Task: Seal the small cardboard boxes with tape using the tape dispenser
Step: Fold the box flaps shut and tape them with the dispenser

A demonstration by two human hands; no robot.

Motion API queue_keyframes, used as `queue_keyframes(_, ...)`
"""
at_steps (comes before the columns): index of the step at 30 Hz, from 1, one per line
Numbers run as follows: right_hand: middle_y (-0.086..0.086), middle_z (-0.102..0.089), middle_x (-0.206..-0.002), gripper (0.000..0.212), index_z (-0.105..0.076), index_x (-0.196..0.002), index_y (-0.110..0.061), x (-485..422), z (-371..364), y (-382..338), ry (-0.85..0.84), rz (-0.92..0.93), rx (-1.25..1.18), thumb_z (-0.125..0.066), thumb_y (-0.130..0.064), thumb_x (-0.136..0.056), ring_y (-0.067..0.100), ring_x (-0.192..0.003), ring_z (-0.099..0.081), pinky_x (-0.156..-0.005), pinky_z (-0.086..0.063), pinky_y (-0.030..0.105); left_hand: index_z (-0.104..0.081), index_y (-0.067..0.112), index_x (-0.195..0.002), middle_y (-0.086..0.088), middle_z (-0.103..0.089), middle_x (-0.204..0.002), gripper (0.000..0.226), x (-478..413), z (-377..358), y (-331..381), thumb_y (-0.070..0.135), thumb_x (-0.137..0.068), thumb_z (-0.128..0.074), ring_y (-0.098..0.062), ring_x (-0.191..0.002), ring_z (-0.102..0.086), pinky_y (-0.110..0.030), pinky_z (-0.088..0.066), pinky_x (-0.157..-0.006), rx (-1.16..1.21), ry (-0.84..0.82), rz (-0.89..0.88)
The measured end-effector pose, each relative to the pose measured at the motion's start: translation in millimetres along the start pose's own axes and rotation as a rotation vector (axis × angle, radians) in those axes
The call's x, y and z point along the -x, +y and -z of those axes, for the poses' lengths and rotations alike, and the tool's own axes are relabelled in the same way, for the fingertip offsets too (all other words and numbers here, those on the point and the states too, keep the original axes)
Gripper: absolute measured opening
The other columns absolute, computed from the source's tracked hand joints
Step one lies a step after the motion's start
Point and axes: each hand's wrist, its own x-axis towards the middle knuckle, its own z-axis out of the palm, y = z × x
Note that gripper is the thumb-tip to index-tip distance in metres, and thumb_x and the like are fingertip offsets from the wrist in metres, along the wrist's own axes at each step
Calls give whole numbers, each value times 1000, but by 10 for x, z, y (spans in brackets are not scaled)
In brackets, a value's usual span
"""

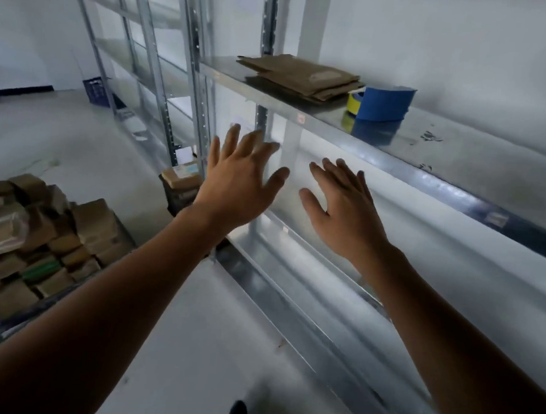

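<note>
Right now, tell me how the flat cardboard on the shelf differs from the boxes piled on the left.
The cardboard lies flat in a short stack; the boxes are made up and heaped in a jumble. The cardboard sits on the metal shelf beside the blue tape dispenser; the boxes sit lower, off to the left. The cardboard is a few pieces; the boxes are many. Both are brown.

Storeroom or small warehouse: galvanised steel racking (397, 144) is running bay after bay along white walls (467, 42), standing on a bare grey floor (46, 135). Small cardboard boxes (39, 247) are lying heaped at the left, and a blue crate (95, 90) is standing far back. Flattened cardboard (302, 75) is lying on one shelf, with a yellow tape roll (355, 100) and a blue roll (383, 103) sitting just beside it.
</note>
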Motion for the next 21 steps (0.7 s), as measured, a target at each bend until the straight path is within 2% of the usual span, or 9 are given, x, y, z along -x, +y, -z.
queue_keyframes(5,6,-31,-163,59,-38,-154,-19,-708,-253,222,59,-98,49,-36,-50,-104,23,-154,-17,-126,-12,49,-37,32,-153,0,-17,-169,57,-777,-358,-242,58,-102,-36,-28,-157,4,-53,4,-126,29,-22,-67)
queue_keyframes(7,7,-35,-162,60,-41,-153,-18,-953,-273,294,95,-151,47,-34,-51,-103,24,-153,-22,-125,-18,51,-39,32,-152,0,-20,-168,57,-1124,-455,-330,58,-102,-36,-29,-157,0,-53,3,-126,53,-24,-103)
queue_keyframes(10,8,-46,-154,60,-49,-147,-14,-1286,-206,419,226,-179,23,-35,-50,-101,25,-149,-32,-120,-30,52,-49,28,-146,-3,-33,-163,55,-1687,-537,-445,57,-101,-39,-34,-155,-14,-57,-9,-125,94,47,-179)
queue_keyframes(13,5,-44,-156,60,-48,-148,-15,-1607,-99,534,282,-225,57,-37,-50,-100,22,-150,-29,-122,-27,50,-55,24,-142,-3,-44,-155,61,-2124,-618,-501,60,-96,-38,-34,-152,-22,-56,-18,-123,148,91,-222)
queue_keyframes(16,6,-41,-158,63,-46,-149,-14,-1885,-85,619,301,-255,96,-36,-51,-100,25,-151,-28,-119,-30,54,-55,24,-141,-5,-48,-151,66,-2493,-716,-576,64,-95,-34,-34,-149,-28,-61,-24,-119,173,77,-293)
queue_keyframes(21,6,-40,-158,68,-44,-150,-14,-2335,-138,719,286,-317,179,-31,-56,-98,25,-151,-27,-118,-32,54,-44,24,-150,-5,-39,-159,70,-3196,-816,-788,64,-94,-34,-32,-153,-19,-57,-15,-124,227,-6,-347)
